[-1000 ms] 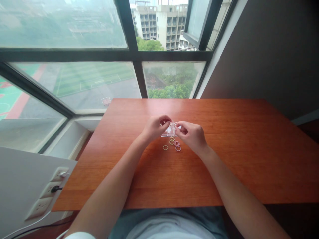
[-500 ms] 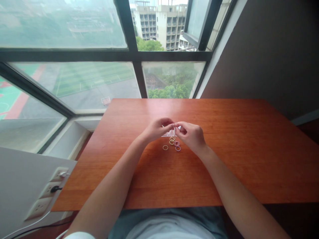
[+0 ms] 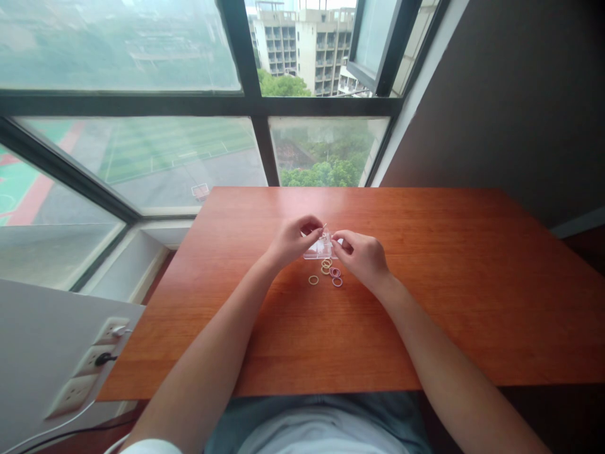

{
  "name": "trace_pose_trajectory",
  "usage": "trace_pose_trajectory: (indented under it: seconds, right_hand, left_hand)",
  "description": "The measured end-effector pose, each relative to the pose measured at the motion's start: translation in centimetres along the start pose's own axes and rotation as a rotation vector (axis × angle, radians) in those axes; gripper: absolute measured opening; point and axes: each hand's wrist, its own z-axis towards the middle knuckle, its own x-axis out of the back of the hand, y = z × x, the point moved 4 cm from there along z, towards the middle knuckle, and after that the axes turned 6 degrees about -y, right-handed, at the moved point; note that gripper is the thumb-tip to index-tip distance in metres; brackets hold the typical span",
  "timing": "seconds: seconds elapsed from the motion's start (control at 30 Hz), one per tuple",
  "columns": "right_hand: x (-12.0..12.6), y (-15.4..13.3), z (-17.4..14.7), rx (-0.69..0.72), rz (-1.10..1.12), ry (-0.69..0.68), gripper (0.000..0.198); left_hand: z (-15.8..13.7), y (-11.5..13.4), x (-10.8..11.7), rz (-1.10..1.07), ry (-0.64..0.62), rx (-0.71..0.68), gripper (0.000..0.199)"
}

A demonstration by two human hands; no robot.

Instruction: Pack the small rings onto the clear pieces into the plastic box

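Observation:
A clear plastic box (image 3: 317, 253) with small compartments stands on the table, partly hidden behind my hands. My left hand (image 3: 297, 239) is over its left side, thumb and forefinger pinched on a thin pale thing (image 3: 324, 226), too small to name surely. At the box's right edge, my right hand (image 3: 362, 253) is closed in a pinch; what its fingertips hold is too small to make out. Nearer me lie several small hair ties: a yellow one (image 3: 313, 280) on its own, overlapping yellow ones (image 3: 326, 265), and pinkish-purple ones (image 3: 335, 273).
The brown wooden table (image 3: 454, 284) reaches well to both sides of my arms. Beyond its far edge is a window with dark frames (image 3: 142, 104). At the lower left, the wall carries sockets (image 3: 89, 359) with plugs and cables. A grey wall (image 3: 510, 107) rises on the right.
My left hand has drawn away from my right, slightly up and left, with the pale thing in its pinch. More of the clear box shows between them. The loose hair ties lie as before.

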Motion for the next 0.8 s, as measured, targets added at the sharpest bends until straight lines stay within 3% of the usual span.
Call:
trace_pose_trajectory:
  seconds: [0.17, 0.47, 0.8]
  right_hand:
    - [-0.1, 0.0, 0.0, -0.011, -0.005, -0.022, 0.015]
    - [-0.2, 0.0, 0.0, -0.004, -0.016, -0.039, 0.015]
    - [-0.2, 0.0, 0.0, -0.021, -0.040, -0.061, 0.014]
  left_hand:
    - [0.1, -1.7, 1.1, 0.251, 0.138, 0.025, 0.010]
    - [0.0, -1.7, 0.0, 0.330, 0.072, -0.021, 0.009]
    - [0.0, -1.7, 0.5, 0.328, 0.079, 0.009, 0.011]
